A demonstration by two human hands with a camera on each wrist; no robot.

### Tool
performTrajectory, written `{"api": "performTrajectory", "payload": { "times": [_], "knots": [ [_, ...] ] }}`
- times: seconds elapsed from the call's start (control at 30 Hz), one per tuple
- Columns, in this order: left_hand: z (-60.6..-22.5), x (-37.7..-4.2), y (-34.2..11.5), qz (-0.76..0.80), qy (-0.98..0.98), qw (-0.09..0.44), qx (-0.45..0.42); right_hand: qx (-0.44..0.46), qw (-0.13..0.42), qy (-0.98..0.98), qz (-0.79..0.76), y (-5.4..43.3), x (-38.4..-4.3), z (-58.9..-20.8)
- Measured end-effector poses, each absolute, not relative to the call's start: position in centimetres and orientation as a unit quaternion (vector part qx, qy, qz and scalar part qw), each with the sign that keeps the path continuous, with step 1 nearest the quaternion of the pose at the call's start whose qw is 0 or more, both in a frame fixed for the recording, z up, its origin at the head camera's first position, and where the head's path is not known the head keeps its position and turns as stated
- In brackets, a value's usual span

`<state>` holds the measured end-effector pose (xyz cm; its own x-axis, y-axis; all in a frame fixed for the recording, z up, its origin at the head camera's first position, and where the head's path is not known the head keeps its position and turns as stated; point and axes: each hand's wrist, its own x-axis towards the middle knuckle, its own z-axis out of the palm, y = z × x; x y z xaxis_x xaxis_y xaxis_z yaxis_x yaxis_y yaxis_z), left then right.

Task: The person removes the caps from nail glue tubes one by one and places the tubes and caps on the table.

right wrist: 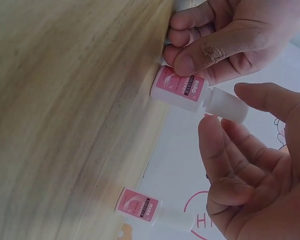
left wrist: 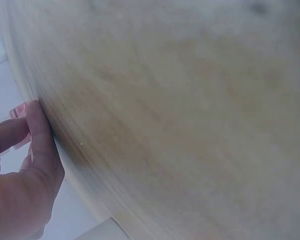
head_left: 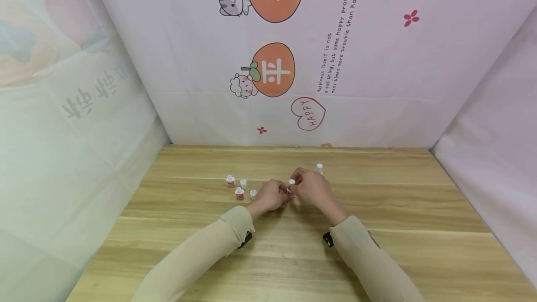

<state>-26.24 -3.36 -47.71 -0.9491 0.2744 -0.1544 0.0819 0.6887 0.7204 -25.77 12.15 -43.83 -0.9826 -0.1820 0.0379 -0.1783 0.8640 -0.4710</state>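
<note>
Right wrist: bottle (right wrist: 179, 90) between left hand (right wrist: 235, 42), pinching body (right wrist: 172, 95), and right hand (right wrist: 270, 180), curled round cap (right wrist: 226, 106).

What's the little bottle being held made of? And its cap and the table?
Bottle: probably plastic, milky white and smooth around its pink label. Cap: likely plastic too, plain white with a soft sheen. Table: streaky grain suggests wood, fairly matte, but maybe printed covering.

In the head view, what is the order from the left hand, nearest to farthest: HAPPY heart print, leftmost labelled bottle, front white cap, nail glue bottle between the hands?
1. Nail glue bottle: pinched in the left hand.
2. Front white cap: just left of the hand.
3. Leftmost labelled bottle: farther left.
4. HAPPY heart print: on the back wall.
</note>
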Motion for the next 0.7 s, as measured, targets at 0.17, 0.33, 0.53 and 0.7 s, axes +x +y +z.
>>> {"api": "performTrajectory", "payload": {
  "times": [0.17,0.33,0.53,0.7],
  "knots": [
    [-47.87,-26.25,-3.39,0.390,0.907,0.125,0.098,-0.096,-0.003,0.967,-0.237,12.18,-25.87,-44.03],
    [-47.93,-26.24,-3.35,0.388,0.908,0.127,0.097,-0.101,0.003,0.966,-0.240,12.19,-25.88,-44.08],
    [-47.89,-26.34,-3.37,0.371,0.915,0.120,0.103,-0.103,-0.006,0.966,-0.236,12.25,-25.84,-44.09],
    [-47.99,-26.42,-3.41,0.373,0.915,0.118,0.103,-0.104,-0.007,0.967,-0.234,12.19,-25.75,-44.01]
  ]
}}
